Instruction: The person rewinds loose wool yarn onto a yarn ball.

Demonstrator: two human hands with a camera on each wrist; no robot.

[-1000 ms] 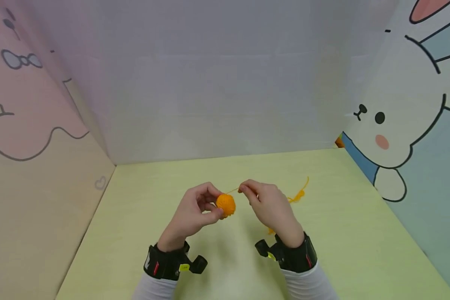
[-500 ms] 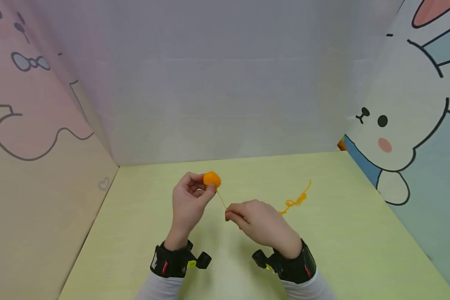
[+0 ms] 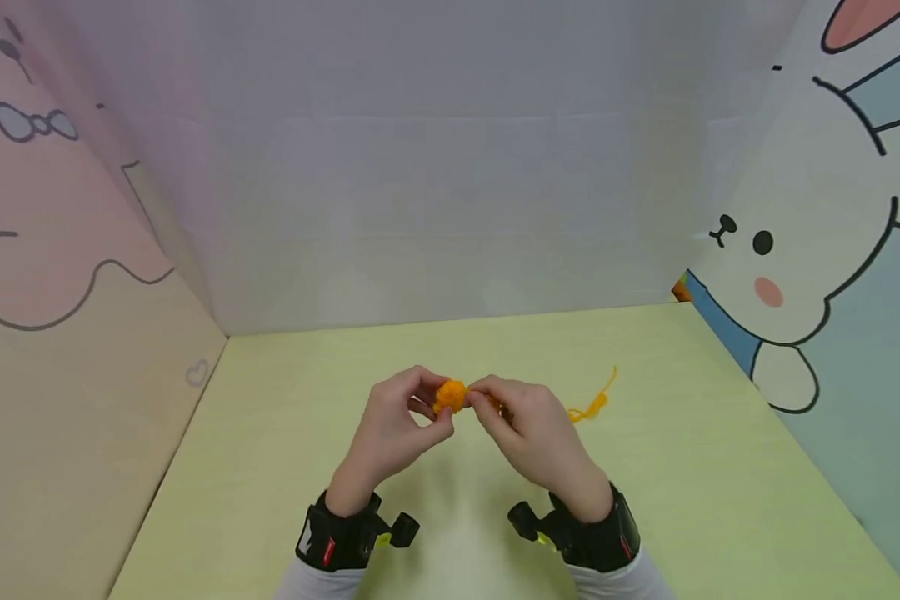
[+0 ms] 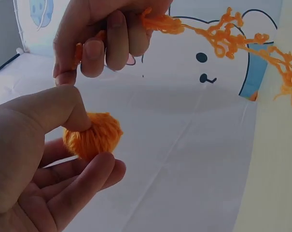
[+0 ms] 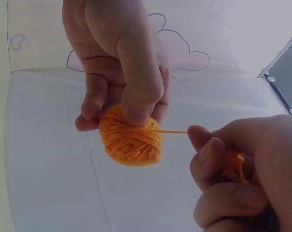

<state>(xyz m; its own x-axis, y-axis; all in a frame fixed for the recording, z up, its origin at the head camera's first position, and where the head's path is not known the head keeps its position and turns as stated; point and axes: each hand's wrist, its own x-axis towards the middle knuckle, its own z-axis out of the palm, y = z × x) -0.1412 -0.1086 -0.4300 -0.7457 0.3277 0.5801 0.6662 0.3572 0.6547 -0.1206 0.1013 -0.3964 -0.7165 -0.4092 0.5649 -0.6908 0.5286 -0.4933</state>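
Observation:
An orange ball of yarn (image 3: 450,397) is pinched between the thumb and fingers of my left hand (image 3: 393,425). Close beside it on the right, my right hand (image 3: 536,425) pinches the yarn strand (image 5: 172,131), which runs taut from the ball in the right wrist view. More bunched yarn (image 5: 234,165) lies inside the curled fingers of that hand. From the right hand a loose, tangled tail of yarn (image 4: 228,38) trails away in the left wrist view. In the head view part of this tail (image 3: 592,408) shows beyond the right hand.
Both hands are above a pale yellow-green table (image 3: 720,467). A plain whitish curtain (image 3: 450,167) hangs behind it. Side panels with cartoon drawings, one a rabbit (image 3: 787,250), border the table. A wrist camera (image 3: 401,531) sticks out from the left wrist.
The ball went up and left, then came back down and right. My right hand swung below it and rose again to its right side. The strand between them looks shorter.

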